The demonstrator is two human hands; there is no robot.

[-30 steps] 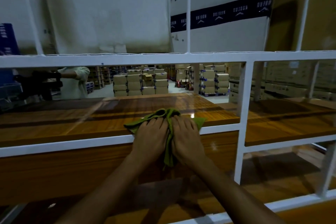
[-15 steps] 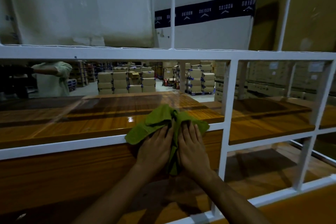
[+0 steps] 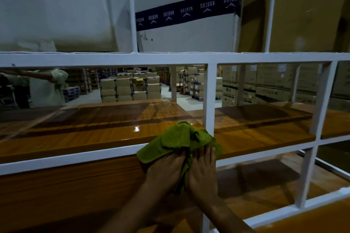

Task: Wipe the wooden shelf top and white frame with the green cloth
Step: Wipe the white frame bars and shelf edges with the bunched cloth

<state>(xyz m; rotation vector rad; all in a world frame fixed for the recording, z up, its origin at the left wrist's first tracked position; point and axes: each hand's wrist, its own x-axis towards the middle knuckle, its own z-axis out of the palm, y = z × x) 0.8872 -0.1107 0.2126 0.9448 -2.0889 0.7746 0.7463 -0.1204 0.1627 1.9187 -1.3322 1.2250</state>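
A crumpled green cloth (image 3: 176, 139) lies over the front edge of the glossy wooden shelf top (image 3: 91, 128), beside a white upright of the frame (image 3: 209, 100). My left hand (image 3: 165, 169) and my right hand (image 3: 201, 174) press side by side on the cloth's near part, against the white front rail (image 3: 66, 158). A strip of cloth hangs down between the two hands. Both hands grip the cloth.
Large white boxes (image 3: 181, 11) and a brown carton (image 3: 303, 9) stand on the level above. Behind the shelf a person in a pale shirt (image 3: 47, 89) stands at the left. Stacked cartons (image 3: 130, 89) fill the warehouse floor beyond. A lower wooden shelf (image 3: 255, 176) lies under the rail.
Both hands have slid the cloth to the right along the shelf's front edge, up to the white upright. The cloth has bunched higher onto the wood.
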